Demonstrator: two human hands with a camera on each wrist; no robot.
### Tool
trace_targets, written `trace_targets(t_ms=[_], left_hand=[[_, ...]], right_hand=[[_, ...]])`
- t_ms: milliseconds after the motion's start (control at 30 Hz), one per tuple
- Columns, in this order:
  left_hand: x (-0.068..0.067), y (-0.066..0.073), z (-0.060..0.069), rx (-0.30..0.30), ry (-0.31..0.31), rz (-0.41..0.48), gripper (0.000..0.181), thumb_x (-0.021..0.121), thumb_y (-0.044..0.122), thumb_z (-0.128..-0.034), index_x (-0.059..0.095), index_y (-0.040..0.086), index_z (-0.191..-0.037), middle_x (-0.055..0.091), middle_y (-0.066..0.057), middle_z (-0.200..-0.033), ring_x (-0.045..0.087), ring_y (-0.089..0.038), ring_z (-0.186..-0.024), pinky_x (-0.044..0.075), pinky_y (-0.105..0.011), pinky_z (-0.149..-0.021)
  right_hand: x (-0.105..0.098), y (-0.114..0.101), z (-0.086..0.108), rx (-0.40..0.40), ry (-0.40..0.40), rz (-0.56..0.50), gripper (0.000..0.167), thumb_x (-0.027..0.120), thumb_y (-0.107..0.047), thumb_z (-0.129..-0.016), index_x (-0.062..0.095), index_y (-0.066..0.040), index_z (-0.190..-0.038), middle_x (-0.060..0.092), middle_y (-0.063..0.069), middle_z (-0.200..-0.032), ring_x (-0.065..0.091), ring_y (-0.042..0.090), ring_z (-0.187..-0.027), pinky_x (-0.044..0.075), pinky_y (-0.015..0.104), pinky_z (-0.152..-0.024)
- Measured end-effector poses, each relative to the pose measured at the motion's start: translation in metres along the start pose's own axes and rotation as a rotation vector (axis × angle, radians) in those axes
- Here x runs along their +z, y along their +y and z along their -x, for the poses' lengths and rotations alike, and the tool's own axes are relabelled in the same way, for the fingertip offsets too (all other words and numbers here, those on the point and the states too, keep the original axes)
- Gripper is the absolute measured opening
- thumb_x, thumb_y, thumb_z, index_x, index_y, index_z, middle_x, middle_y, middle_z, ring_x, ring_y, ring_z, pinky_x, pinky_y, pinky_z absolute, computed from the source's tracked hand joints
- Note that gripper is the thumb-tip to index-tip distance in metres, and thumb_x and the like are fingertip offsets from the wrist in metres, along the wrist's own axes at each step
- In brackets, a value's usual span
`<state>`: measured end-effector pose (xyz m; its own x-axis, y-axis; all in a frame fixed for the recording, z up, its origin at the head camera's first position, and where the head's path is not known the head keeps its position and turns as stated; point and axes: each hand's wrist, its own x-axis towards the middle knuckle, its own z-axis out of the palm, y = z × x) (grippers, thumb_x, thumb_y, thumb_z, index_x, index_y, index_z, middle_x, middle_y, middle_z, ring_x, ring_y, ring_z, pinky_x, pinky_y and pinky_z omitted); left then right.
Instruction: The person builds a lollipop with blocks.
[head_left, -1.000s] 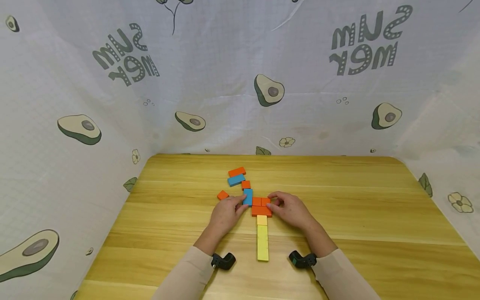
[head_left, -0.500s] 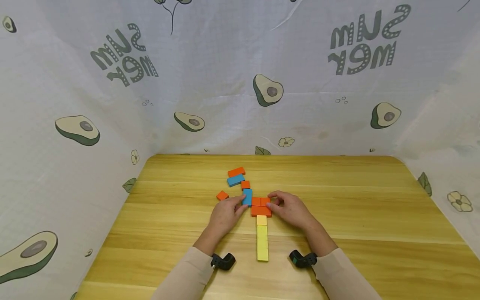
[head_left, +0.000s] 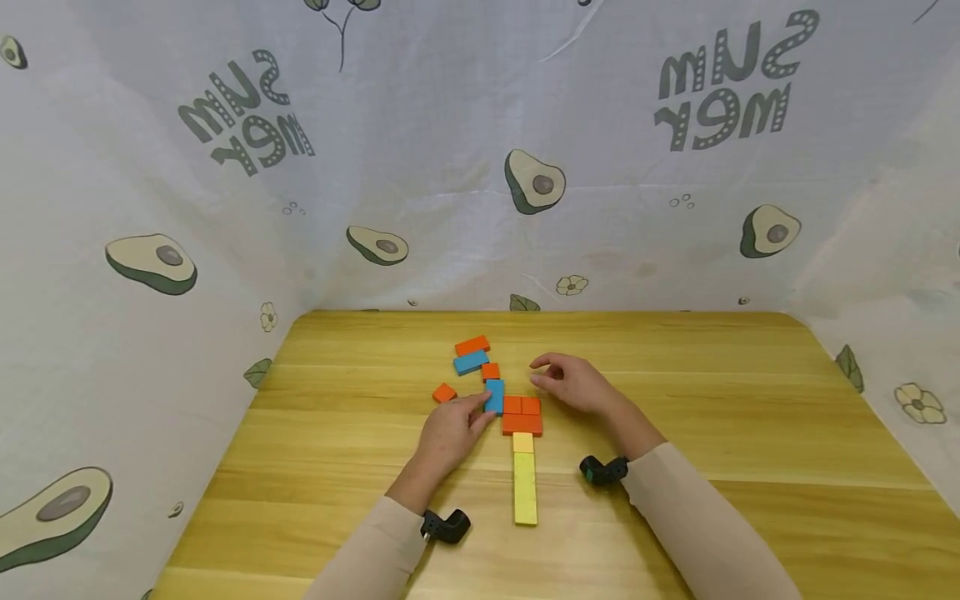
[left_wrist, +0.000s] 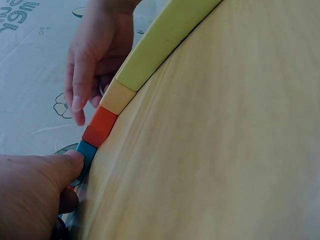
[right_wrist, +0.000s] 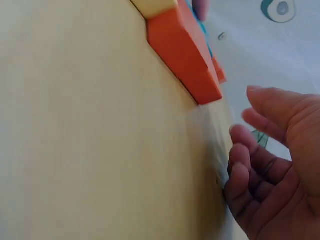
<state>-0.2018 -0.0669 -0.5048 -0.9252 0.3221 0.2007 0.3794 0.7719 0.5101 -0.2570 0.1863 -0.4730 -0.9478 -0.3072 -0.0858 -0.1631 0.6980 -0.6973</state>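
Note:
My left hand (head_left: 450, 429) holds a blue rectangular block (head_left: 494, 397) flat on the table, index finger at its left side and thumb at its near end. In the left wrist view, the thumb (left_wrist: 70, 159) presses against this block. Right of the blue block, two small orange square blocks (head_left: 531, 406) lie side by side against a longer orange block (head_left: 522, 425). A small pale yellow block (head_left: 522, 442) and a long yellow-green block (head_left: 525, 489) extend from it toward me. My right hand (head_left: 577, 383) is behind and right of the orange blocks, fingers loosely bent, holding nothing.
Beyond the held block lie a small orange block (head_left: 491, 372), another blue block (head_left: 471, 362) and an orange rectangular block (head_left: 472, 345). A loose orange block (head_left: 444, 392) lies near my left hand. A printed white cloth (head_left: 450, 167) surrounds the wooden table (head_left: 720, 400).
My right hand has left the right side of the orange blocks and moved away from me, across the table. The left hand stays on the blue block; the blocks keep their arrangement.

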Motion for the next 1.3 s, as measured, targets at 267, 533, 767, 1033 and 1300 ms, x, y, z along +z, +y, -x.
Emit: trace_targets(t_ms=[267, 533, 767, 1033, 1300], left_hand=[[0.000, 0.000, -0.001, -0.021, -0.020, 0.004, 0.041, 0.069, 0.034, -0.1030, 0.070, 0.016, -0.141, 0.052, 0.007, -0.068, 0.043, -0.006, -0.061, 0.040, -0.023, -0.061], [-0.002, 0.000, 0.001, -0.012, -0.011, 0.007, 0.041, 0.070, 0.032, -0.1029, 0.071, 0.015, -0.139, 0.052, 0.008, -0.067, 0.041, -0.005, -0.060, 0.039, -0.022, -0.059], [-0.002, 0.000, -0.001, -0.007, -0.009, 0.014, 0.040, 0.069, 0.032, -0.1030, 0.071, 0.015, -0.139, 0.053, 0.007, -0.067, 0.042, -0.006, -0.061, 0.039, -0.022, -0.060], [0.000, 0.000, -0.001, -0.010, -0.013, 0.006, 0.040, 0.069, 0.033, -0.1033, 0.071, 0.015, -0.139, 0.053, 0.006, -0.067, 0.043, -0.006, -0.062, 0.040, -0.023, -0.062], [0.000, 0.000, -0.001, 0.007, 0.004, 0.008, 0.039, 0.069, 0.032, -0.1032, 0.072, 0.014, -0.138, 0.054, 0.007, -0.068, 0.042, -0.005, -0.061, 0.039, -0.022, -0.060]], right_hand=[[-0.007, -0.005, -0.044, 0.005, -0.101, -0.002, 0.035, 0.063, -0.031, -0.107, 0.066, -0.013, -0.137, 0.066, 0.011, -0.113, 0.059, 0.025, -0.097, 0.051, 0.039, -0.089], [-0.001, -0.021, -0.075, -0.030, -0.144, -0.009, 0.037, 0.063, -0.028, -0.107, 0.064, -0.014, -0.141, 0.066, 0.012, -0.121, 0.060, 0.027, -0.104, 0.051, 0.044, -0.099], [0.009, -0.030, -0.093, -0.093, -0.187, 0.100, 0.044, 0.059, -0.027, -0.109, 0.056, -0.014, -0.151, 0.068, 0.015, -0.125, 0.063, 0.029, -0.108, 0.052, 0.047, -0.102], [0.019, -0.033, -0.099, -0.090, -0.164, 0.186, 0.040, 0.054, -0.026, -0.112, 0.056, -0.016, -0.151, 0.067, 0.016, -0.131, 0.062, 0.032, -0.114, 0.049, 0.052, -0.109], [0.024, -0.034, -0.101, -0.046, -0.115, 0.176, 0.036, 0.056, -0.028, -0.111, 0.060, -0.017, -0.145, 0.069, 0.014, -0.125, 0.062, 0.030, -0.108, 0.050, 0.049, -0.104]])
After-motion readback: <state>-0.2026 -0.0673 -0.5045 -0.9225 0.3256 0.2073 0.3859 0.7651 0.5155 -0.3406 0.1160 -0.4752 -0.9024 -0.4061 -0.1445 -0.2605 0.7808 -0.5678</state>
